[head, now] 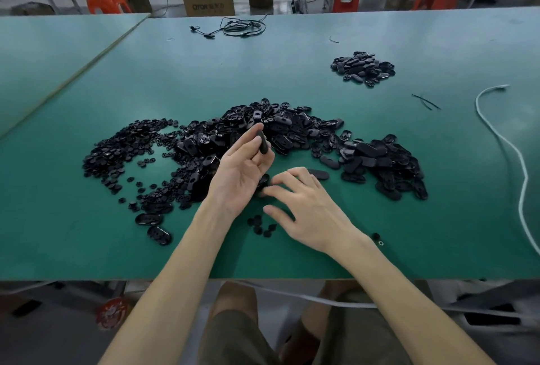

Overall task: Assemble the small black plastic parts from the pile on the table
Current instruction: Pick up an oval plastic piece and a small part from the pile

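Pinching an oval black part (261,142) between thumb and curled fingers, the left hand (242,171) holds it above the main pile (292,130), long axis pointing away from the person. The right hand (304,203) rests palm-down, fingers spread and relaxed, on the counter (321,256), whose bare strip runs between the pile and the near edge.

Fingers of the left hand (242,171) hide half the oval part (262,143) they pinch. The right hand (306,203) covers what may be another part beneath its fingertips. The white cable (525,179) runs off the right edge; pile (292,130) details are too small to tell.
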Motion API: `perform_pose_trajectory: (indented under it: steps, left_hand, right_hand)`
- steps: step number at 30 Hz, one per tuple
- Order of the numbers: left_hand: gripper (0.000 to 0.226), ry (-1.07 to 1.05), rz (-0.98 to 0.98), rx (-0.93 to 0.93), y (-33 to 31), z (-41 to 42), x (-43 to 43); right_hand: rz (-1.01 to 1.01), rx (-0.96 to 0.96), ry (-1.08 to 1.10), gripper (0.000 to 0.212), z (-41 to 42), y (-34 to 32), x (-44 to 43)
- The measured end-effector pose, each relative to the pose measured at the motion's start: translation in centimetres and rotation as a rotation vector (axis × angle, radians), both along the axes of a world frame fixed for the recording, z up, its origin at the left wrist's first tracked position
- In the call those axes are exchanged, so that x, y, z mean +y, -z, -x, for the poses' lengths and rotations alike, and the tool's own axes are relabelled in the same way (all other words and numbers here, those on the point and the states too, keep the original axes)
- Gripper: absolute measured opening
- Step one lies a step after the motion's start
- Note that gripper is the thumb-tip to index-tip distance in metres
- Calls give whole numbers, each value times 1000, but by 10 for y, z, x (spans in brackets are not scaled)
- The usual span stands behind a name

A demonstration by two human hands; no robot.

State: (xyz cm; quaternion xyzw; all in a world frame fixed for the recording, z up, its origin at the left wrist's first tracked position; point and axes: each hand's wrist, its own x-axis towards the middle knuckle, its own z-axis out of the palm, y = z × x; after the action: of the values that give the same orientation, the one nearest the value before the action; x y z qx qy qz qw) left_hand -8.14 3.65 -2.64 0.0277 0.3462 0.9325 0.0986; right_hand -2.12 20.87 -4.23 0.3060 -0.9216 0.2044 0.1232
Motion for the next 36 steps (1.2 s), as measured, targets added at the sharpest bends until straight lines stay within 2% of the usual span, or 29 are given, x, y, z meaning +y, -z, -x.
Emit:
perform_pose_trajectory:
  steps: [4, 10, 14, 17, 22, 25, 31, 36]
  left_hand:
    - [24, 51, 10, -6, 0, -2, 2]
    - [28, 123, 136, 33, 1, -4, 6]
    - [33, 167, 227, 52, 1, -5, 7]
    - [32, 134, 177, 63, 2, -4, 8]
    - [33, 114, 122, 83, 2, -4, 8]
    - [36, 84, 82, 53, 0, -2, 8]
    - [29, -50, -213, -69, 0, 5, -4]
    - [31, -52, -203, -83, 2, 5, -3]
  right_hand:
    - [45, 49, 34, 14, 1, 1, 1]
    - [96, 33, 98, 13, 2, -1, 1]
    - [67, 11, 151, 23, 3, -1, 2]
    - [94, -28, 160, 21, 3, -3, 2]
    - [76, 60, 135, 18, 1, -1, 1]
    - [105, 51, 152, 27, 2, 1, 1]
    - [33, 2, 88, 42, 2, 0, 1]
    - [11, -41, 132, 54, 3, -1, 0]
